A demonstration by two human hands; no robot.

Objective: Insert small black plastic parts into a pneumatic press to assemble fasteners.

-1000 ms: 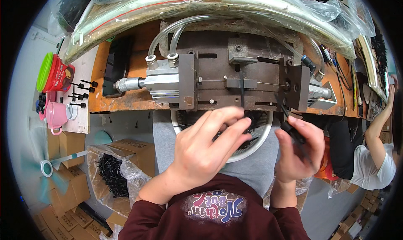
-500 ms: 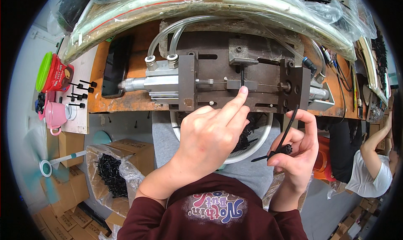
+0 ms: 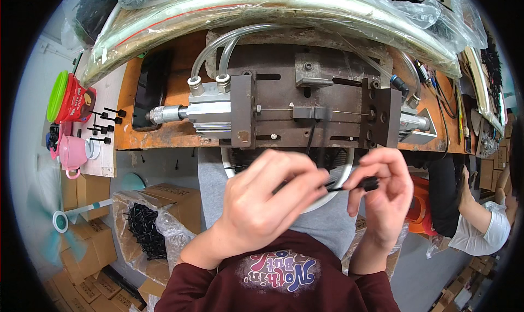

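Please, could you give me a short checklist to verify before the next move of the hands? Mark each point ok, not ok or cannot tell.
1. Both hands apart from the metal block: ok.
2. Right hand holding a black part: ok.
3. Left hand holding something: cannot tell, its fingers are blurred.
4. Metal block free of thin dark shapes: cannot tell, they blur near it.
5. Clear hoses on the white fittings: ok.
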